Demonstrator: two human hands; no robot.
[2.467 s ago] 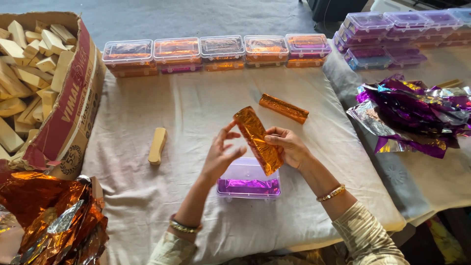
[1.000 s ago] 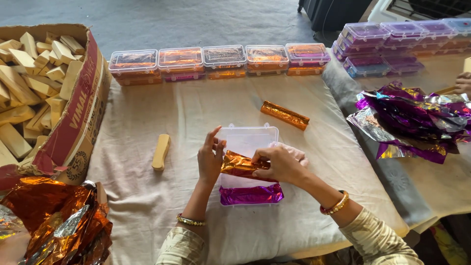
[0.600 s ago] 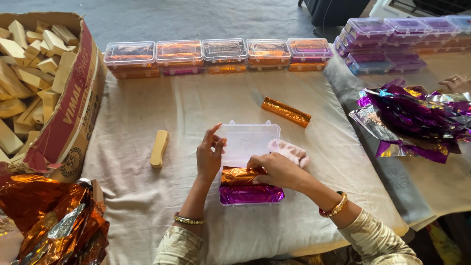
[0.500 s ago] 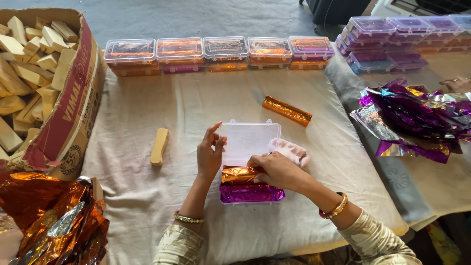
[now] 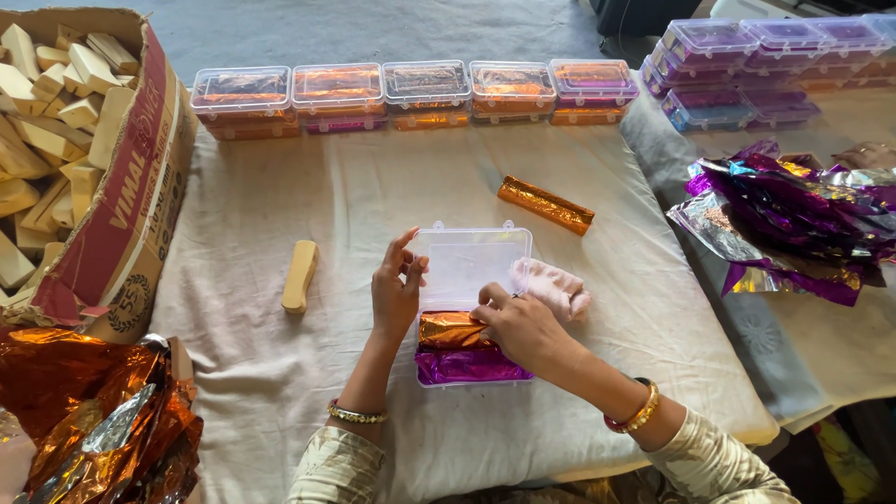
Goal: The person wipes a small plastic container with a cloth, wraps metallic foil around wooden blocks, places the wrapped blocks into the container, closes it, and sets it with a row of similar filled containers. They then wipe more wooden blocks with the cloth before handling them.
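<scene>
Cloth-covered table [image 5: 280,392], an open clear plastic box [image 5: 471,308] at its middle.

Right hand [image 5: 523,327], fingers curled, presses an orange foil-wrapped bar [image 5: 453,329] into the box above a purple bar [image 5: 467,366]; left hand [image 5: 397,294], fingers loosely spread, steadies the box's left edge. The bar could wedge askew against the wall if pushed unevenly. Open cloth lies left toward the bare wooden block [image 5: 300,275].

Open clear plastic box [image 5: 469,308] with two foil-wrapped bars inside, on the cloth-covered tabletop [image 5: 280,392]

The hinged lid [image 5: 471,261] lies flat, opened away from the person. In the tray, an orange foil-wrapped bar [image 5: 451,330] lies crosswise against the lid side, a purple foil-wrapped bar [image 5: 464,365] just beside it on the near side, the two parallel and touching, both shiny and crinkled, filling the tray
</scene>
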